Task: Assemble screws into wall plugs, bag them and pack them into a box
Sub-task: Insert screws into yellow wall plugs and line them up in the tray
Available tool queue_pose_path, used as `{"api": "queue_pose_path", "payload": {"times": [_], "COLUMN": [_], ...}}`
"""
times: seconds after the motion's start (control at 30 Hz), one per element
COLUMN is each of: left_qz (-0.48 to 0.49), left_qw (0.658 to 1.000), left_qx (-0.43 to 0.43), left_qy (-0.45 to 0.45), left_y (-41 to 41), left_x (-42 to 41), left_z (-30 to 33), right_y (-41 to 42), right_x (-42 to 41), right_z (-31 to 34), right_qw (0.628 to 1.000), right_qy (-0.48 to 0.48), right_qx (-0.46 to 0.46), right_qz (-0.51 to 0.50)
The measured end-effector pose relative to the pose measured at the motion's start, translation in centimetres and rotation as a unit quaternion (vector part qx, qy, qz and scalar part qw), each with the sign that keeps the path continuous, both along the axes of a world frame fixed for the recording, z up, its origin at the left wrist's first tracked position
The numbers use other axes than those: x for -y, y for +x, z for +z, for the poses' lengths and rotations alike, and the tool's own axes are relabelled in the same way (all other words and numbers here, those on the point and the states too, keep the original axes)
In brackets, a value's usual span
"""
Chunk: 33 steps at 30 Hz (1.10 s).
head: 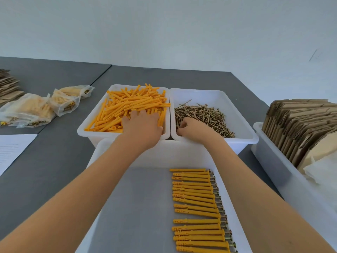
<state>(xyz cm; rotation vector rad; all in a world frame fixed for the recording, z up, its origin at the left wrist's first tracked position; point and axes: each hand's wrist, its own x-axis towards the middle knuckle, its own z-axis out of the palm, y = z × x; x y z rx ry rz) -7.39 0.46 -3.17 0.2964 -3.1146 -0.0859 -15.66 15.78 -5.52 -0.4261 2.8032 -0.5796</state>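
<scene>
With a row of assembled plugs (pixel 197 207) lying in my near tray (pixel 145 207) and three filled bags (pixel 45 105) on the desk (pixel 54 161), my left grip (pixel 141 123) lies spread on loose wall plugs (pixel 131 105) while my right grip (pixel 189 127) curls pinching among the screws (pixel 204 115), boxing undone.

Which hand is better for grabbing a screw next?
The right hand. Its curled fingers are already in the bin of screws, at the near edge of the pile. The left hand lies spread on the orange wall plugs in the other bin, so it suits picking a plug.
</scene>
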Motion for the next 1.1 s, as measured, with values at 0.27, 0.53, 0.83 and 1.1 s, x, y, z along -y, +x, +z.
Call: {"api": "queue_pose_path", "payload": {"times": [0.27,0.53,0.83,1.1], "left_qz": [0.009,0.015,0.0,-0.01], "left_qw": [0.981,0.938,0.888,0.889], "left_qx": [-0.065,-0.302,-0.375,-0.361], "left_qy": [0.185,0.171,0.265,0.28], "left_y": [-1.8,-1.3,-1.5,-1.7], "left_x": [1.3,0.5,0.7,0.8], "left_z": [-2.5,-3.6,-3.8,-4.1], "right_y": [-0.2,1.2,1.6,2.2], "right_x": [0.3,-0.1,-0.4,0.0], "right_z": [0.0,-0.3,0.2,1.4], "right_qw": [0.999,0.98,0.937,0.864], "right_qy": [-0.007,-0.074,-0.228,-0.446], "right_qx": [0.027,-0.156,-0.184,-0.139], "right_qz": [-0.038,-0.101,-0.191,-0.188]}}
